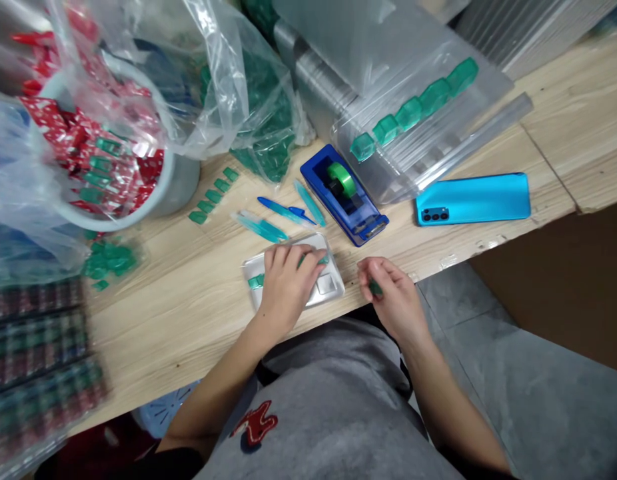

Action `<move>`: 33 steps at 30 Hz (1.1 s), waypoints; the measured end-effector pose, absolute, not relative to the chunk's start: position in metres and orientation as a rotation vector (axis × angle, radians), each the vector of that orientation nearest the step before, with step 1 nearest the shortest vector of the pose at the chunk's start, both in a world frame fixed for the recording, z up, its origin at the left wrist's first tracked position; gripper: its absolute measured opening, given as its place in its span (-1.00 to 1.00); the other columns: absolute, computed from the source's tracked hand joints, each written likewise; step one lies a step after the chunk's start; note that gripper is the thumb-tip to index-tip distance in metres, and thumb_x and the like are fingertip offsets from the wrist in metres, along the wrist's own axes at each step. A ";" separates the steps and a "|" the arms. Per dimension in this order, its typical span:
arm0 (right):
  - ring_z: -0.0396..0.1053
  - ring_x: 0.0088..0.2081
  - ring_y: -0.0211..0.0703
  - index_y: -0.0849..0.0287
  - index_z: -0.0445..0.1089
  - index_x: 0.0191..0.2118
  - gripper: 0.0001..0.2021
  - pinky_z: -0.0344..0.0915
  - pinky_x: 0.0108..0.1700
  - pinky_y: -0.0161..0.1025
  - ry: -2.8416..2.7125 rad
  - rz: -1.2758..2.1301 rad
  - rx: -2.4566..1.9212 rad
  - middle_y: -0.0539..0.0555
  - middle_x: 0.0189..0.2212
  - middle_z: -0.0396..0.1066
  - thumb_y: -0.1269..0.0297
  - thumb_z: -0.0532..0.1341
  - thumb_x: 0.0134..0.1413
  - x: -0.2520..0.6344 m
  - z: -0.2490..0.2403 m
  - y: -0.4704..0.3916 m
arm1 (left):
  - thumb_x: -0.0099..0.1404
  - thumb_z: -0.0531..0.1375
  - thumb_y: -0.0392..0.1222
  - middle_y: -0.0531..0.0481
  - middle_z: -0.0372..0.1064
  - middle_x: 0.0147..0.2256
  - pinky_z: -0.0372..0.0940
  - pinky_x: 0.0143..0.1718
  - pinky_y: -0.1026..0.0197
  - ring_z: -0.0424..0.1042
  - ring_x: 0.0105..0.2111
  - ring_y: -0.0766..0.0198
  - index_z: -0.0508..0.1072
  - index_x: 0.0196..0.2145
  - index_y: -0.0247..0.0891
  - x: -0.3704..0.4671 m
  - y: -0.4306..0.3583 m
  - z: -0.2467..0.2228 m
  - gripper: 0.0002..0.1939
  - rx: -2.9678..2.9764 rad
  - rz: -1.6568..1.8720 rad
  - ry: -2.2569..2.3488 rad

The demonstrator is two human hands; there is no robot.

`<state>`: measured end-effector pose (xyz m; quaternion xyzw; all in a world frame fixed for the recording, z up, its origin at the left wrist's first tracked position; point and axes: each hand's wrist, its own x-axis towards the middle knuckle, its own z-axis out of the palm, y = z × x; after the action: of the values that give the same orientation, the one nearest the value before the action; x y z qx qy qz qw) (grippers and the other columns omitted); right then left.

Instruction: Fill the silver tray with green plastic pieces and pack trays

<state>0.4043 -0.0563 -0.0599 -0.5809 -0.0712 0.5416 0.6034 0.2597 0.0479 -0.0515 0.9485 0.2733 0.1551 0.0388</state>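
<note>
My left hand [288, 277] is bent over a shallow silver-white tray [333, 295], its fingers curled down onto green translucent plastic pieces [256, 281] inside it. Another of these pieces shows beside my thumb; those under the palm are hidden. A clear square piece [326, 284] lies at the tray's right end. Just right of the tray, above the table's front edge, my right hand [391, 290] is closed around a dark green piece [375, 288], mostly covered by the fingers. My hands are apart.
Behind the tray lie teal pens [261, 227], a blue pen [278, 208] and a blue tape dispenser [343, 197]. A blue phone [473, 199] and clear plastic boxes [438, 153] are at right. Left are a bucket [181, 183] of red packets, green pieces [213, 195] and bagged goods [38, 360].
</note>
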 end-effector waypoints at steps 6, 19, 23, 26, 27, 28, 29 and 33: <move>0.35 -0.41 -0.33 0.12 0.54 -0.38 -0.69 0.24 -0.41 -0.40 0.164 1.383 -1.050 -0.01 -0.41 0.45 0.04 0.44 -0.26 0.408 -0.057 -0.058 | 0.35 0.14 -0.28 -0.09 0.40 -0.20 0.28 -0.15 0.14 0.38 -0.19 0.19 0.37 -0.08 -0.26 0.230 0.035 -0.029 -0.82 2.623 0.559 0.875; 0.38 -0.41 -0.34 0.13 0.54 -0.43 -0.80 0.27 -0.42 -0.41 0.088 1.379 -1.113 0.00 -0.41 0.48 0.20 0.46 -0.27 0.404 -0.051 -0.063 | 0.39 0.08 -0.24 0.07 0.43 -0.33 0.25 -0.26 0.28 0.42 -0.31 0.30 0.42 -0.34 -0.23 0.204 0.051 -0.015 -0.84 2.137 -0.244 0.764; 0.36 -0.44 -0.32 0.14 0.54 -0.45 -0.79 0.26 -0.44 -0.39 0.085 1.336 -1.149 0.02 -0.43 0.48 0.21 0.46 -0.30 0.402 -0.051 -0.068 | 0.39 0.04 -0.28 0.02 0.42 -0.31 0.24 -0.23 0.26 0.39 -0.29 0.29 0.42 -0.36 -0.27 0.208 0.057 -0.012 -0.79 2.074 -0.349 0.729; 0.35 -0.45 -0.31 0.14 0.53 -0.45 -0.79 0.26 -0.46 -0.38 0.077 1.332 -1.164 0.02 -0.44 0.47 0.21 0.46 -0.30 0.400 -0.052 -0.071 | 0.40 0.02 -0.28 -0.01 0.42 -0.29 0.24 -0.19 0.23 0.39 -0.26 0.26 0.42 -0.36 -0.29 0.209 0.058 -0.012 -0.78 2.085 -0.383 0.734; 0.34 -0.46 -0.32 0.14 0.53 -0.45 -0.79 0.26 -0.46 -0.38 0.074 1.337 -1.168 0.02 -0.45 0.46 0.20 0.46 -0.30 0.398 -0.052 -0.072 | 0.40 0.01 -0.28 -0.02 0.42 -0.28 0.24 -0.17 0.23 0.39 -0.24 0.25 0.41 -0.35 -0.29 0.208 0.058 -0.013 -0.78 2.095 -0.383 0.729; 0.34 -0.46 -0.32 0.14 0.53 -0.46 -0.78 0.25 -0.46 -0.38 0.071 1.341 -1.172 0.02 -0.46 0.46 0.19 0.47 -0.32 0.397 -0.051 -0.072 | 0.41 0.00 -0.29 -0.02 0.42 -0.27 0.25 -0.16 0.22 0.39 -0.23 0.25 0.41 -0.34 -0.28 0.208 0.057 -0.014 -0.77 2.112 -0.378 0.718; 0.33 -0.47 -0.33 0.13 0.53 -0.46 -0.76 0.25 -0.46 -0.38 0.067 1.344 -1.178 0.01 -0.47 0.45 0.19 0.48 -0.33 0.396 -0.050 -0.072 | 0.42 -0.02 -0.30 -0.03 0.42 -0.27 0.26 -0.16 0.22 0.40 -0.22 0.25 0.40 -0.33 -0.29 0.207 0.056 -0.015 -0.76 2.141 -0.370 0.706; 0.26 -0.53 -0.37 0.14 0.51 -0.45 -0.72 0.19 -0.51 -0.40 0.015 1.345 -1.203 -0.03 -0.52 0.39 0.14 0.48 -0.33 0.391 -0.047 -0.074 | 0.42 -0.04 -0.32 -0.04 0.41 -0.33 0.29 -0.23 0.21 0.40 -0.28 0.23 0.38 -0.36 -0.30 0.206 0.042 -0.021 -0.75 2.461 -0.258 0.672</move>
<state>0.3913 -0.0737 -0.0473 -0.5231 0.0065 0.5850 0.6198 0.2057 0.0422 -0.0213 0.9201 0.2512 -0.0964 0.2848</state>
